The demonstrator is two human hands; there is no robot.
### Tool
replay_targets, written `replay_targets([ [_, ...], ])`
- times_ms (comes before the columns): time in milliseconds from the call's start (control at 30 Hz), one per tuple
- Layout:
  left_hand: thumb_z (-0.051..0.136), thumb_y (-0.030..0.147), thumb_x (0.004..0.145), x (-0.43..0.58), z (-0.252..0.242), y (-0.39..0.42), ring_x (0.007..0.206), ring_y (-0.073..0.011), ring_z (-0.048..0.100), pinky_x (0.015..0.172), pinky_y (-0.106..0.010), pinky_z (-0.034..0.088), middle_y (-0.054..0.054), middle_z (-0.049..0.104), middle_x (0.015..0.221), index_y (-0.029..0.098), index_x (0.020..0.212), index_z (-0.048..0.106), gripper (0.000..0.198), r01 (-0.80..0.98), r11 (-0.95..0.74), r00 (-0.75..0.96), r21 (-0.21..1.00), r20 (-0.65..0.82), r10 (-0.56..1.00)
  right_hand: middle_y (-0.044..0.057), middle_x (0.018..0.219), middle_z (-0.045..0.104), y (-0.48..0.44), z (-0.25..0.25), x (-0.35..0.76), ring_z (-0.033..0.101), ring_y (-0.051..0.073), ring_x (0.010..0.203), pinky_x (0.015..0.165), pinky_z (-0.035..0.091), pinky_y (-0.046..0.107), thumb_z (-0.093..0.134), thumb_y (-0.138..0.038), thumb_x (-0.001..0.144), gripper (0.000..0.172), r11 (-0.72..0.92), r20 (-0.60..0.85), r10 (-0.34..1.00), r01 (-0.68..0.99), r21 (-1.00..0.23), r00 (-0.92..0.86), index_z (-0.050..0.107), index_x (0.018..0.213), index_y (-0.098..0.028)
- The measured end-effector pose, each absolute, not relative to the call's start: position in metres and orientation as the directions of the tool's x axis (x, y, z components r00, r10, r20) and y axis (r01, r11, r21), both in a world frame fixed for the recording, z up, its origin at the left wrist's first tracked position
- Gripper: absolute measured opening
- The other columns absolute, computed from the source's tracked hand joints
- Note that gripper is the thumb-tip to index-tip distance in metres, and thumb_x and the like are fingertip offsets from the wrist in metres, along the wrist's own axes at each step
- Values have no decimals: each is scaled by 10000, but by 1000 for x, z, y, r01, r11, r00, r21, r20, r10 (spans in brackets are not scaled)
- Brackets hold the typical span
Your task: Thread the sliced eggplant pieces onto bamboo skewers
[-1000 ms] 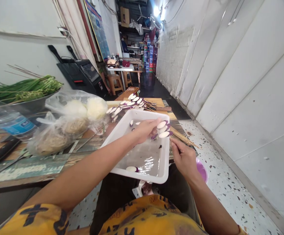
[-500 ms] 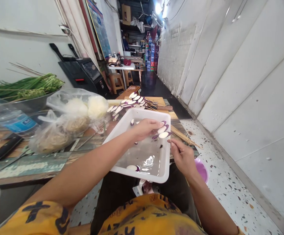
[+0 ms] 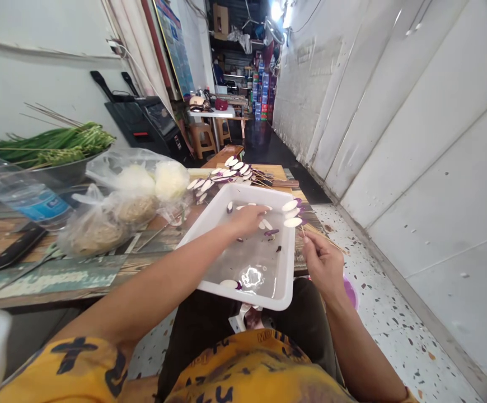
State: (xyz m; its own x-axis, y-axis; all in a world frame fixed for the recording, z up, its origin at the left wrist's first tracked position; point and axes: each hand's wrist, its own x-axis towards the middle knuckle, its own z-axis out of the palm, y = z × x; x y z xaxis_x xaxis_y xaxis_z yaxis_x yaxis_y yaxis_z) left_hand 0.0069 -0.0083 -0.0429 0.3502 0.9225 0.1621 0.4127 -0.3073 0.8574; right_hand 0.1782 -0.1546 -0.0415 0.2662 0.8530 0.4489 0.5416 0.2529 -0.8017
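At multicoloured plank table (image 3: 88, 274), pinched in right hand (image 3: 323, 260) thin bamboo skewer (image 3: 303, 230) with white-and-purple oval slices (image 3: 293, 222) crosswise above, beside white rectangular plastic tub (image 3: 286, 257); had left hand (image 3: 249, 220) inside tub, nearer to loose slices (image 3: 267, 225); could not tell its grip.

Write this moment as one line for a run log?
left hand: over white tray | right hand: gripping skewer of purple-edged slices | inside tray: water, loose slices
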Motion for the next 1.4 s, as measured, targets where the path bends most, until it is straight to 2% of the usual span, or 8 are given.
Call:
replay_targets([
  [200, 671, 49, 576, 11, -52, -8, 892, -241, 605, 762, -257, 413, -50, 706, 823, 202, 723, 705, 215, 611, -328, 448, 721, 27, 894, 19, 648, 639, -156, -40, 174, 544, 136, 529, 499, 443, 248, 487, -310, 855, 284, 263, 466, 851, 572, -777, 243, 688, 970, -144],
  [333, 692, 174, 667, 10, -43, -5, 603, -161, 603, 611, -242, 419, -11, 655, 649, 172, 940, 683, 273, 594, -212, 395, 776, -52, 917, 31, 699, 661, -159, -39, 177, 557, 139, 557, 508, 434, 246, 482, -299, 860, 278, 277, 453, 868, 560, -781, 203, 690, 970, -149],
  [500, 716, 187, 705, 4, -32, -1, 504, -71, 532, 500, -186, 392, 2, 606, 608, 120, 786, 651, 124, 171, 138, 293, 976, -184, 938, 30, 679, 656, -161, -42, 180, 532, 139, 526, 490, 410, 251, 482, -309, 864, 283, 262, 420, 888, 545, -796, 188, 686, 982, -152],
  [667, 708, -5, 665, 3, -23, -2, 617, -68, 587, 608, -184, 474, -49, 657, 727, 77, 772, 659, 144, -163, 399, 394, 902, -311, 865, 64, 800, 690, -161, -47, 181, 598, 166, 644, 575, 453, 270, 489, -305, 864, 277, 275, 398, 907, 519, -809, 139, 677, 986, -142],
  [933, 696, 35, 708, 2, -14, -10, 809, -208, 676, 766, -394, 535, -110, 683, 841, 107, 830, 564, 193, -264, 442, 542, 857, -247, 803, 38, 721, 665, -161, -47, 181, 563, 144, 579, 518, 424, 246, 493, -307, 867, 261, 275, 372, 920, 470, -839, 125, 678, 969, -153],
  [1067, 669, 55, 740, 4, -11, -14, 762, -174, 677, 702, -288, 525, -100, 673, 796, 102, 873, 558, 180, -232, 372, 491, 899, -222, 842, 37, 717, 657, -162, -48, 182, 554, 144, 581, 506, 409, 242, 495, -314, 869, 266, 268, 353, 929, 453, -850, 113, 677, 987, -159],
  [1233, 735, 117, 686, 6, -11, -17, 701, -164, 666, 628, -288, 517, -47, 667, 800, 173, 1051, 507, 434, -144, 326, 447, 934, -233, 864, 36, 693, 628, -163, -46, 182, 507, 132, 555, 498, 387, 245, 497, -322, 864, 275, 248, 333, 937, 461, -852, 111, 674, 984, -149],
  [1400, 731, 100, 687, 8, -15, -15, 678, -151, 669, 588, -219, 499, -69, 668, 763, 129, 814, 519, 249, -143, 303, 354, 942, -237, 905, -9, 556, 509, -164, -41, 179, 412, 104, 472, 445, 336, 235, 510, -352, 844, 296, 189, 242, 964, 353, -916, 113, 663, 963, -128],
])
